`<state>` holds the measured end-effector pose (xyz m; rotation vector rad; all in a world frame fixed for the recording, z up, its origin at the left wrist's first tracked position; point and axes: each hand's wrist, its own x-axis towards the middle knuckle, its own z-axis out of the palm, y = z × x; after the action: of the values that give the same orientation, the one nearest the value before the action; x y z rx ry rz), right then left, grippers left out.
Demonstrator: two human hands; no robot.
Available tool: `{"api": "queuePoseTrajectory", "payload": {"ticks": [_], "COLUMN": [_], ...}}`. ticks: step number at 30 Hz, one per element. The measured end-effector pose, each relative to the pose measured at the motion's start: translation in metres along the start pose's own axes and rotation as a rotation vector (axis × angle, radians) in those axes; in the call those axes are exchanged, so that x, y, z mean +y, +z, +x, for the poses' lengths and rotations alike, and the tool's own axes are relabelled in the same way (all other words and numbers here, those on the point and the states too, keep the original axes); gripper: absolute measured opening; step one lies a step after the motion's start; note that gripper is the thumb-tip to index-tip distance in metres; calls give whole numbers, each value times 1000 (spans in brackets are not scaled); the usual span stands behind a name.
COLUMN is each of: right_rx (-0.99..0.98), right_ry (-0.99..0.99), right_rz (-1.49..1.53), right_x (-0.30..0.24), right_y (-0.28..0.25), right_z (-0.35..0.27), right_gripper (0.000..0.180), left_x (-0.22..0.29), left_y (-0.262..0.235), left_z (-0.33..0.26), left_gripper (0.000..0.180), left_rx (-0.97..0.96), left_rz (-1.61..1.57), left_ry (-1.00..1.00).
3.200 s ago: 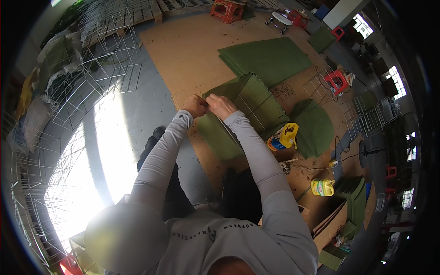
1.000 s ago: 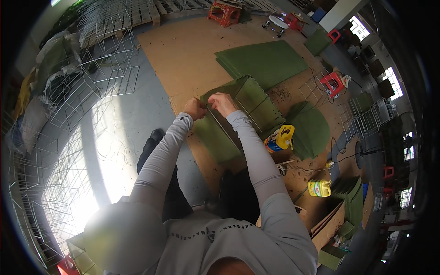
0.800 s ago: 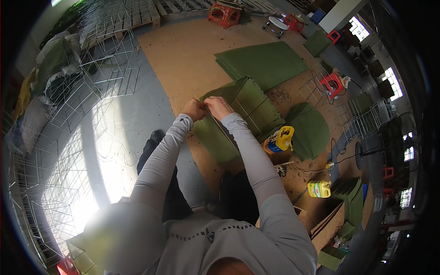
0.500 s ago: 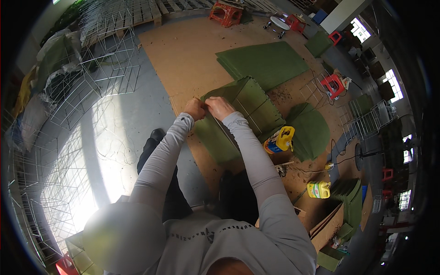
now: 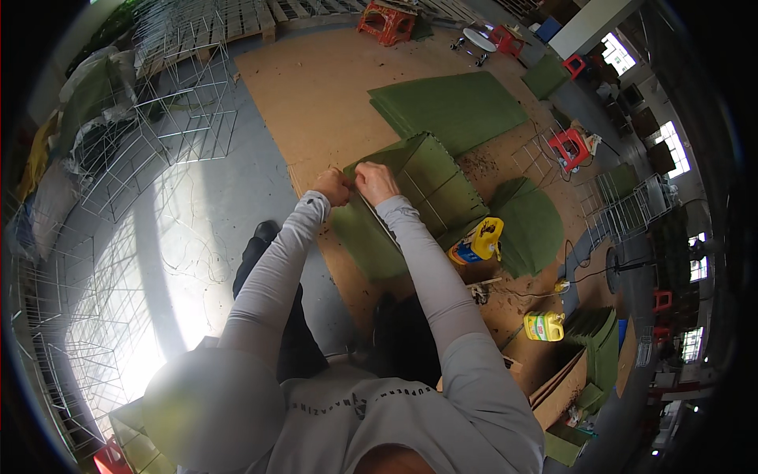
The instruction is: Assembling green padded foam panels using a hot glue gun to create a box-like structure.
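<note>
Green felt panel (image 5: 430,178) unmoved, left hand (image 5: 333,186), right hand (image 5: 376,180) still pinching

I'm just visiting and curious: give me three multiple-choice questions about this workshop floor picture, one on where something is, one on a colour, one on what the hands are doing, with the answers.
1. Where do the two hands meet?
A. at the near corner of the green felt-covered wire box
B. on the red stool
C. on the yellow jug

2. What colour are the felt sheets on the floor?
A. blue
B. green
C. white

3. How are the hands placed?
A. hanging at the sides
B. spread far apart
C. close together, fingers pinched at the box edge

Answers: 1 A, the left hand and right hand sit at the corner of the box. 2 B, the felt sheets are green. 3 C, both hands nearly touch at the edge.
</note>
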<state>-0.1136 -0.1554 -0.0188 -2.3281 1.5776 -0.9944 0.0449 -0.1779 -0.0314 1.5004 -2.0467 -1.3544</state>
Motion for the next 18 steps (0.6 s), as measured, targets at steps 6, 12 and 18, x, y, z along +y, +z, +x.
{"api": "queuePoseTrajectory", "payload": {"ticks": [6, 12, 18], "right_rx": [77, 318, 528], "right_ry": [431, 477, 620], "right_rz": [356, 442, 116], "right_x": [38, 38, 66], "right_y": [-38, -129, -165], "right_z": [-8, -38, -215], "right_gripper": [10, 15, 28], "left_x": [-4, -3, 1], "left_y": [12, 6, 0], "left_z": [-3, -1, -5], "left_gripper": [21, 17, 26], "left_rx": [-6, -15, 35], "left_rz": [-122, -288, -236], "left_ry": [5, -15, -36]}}
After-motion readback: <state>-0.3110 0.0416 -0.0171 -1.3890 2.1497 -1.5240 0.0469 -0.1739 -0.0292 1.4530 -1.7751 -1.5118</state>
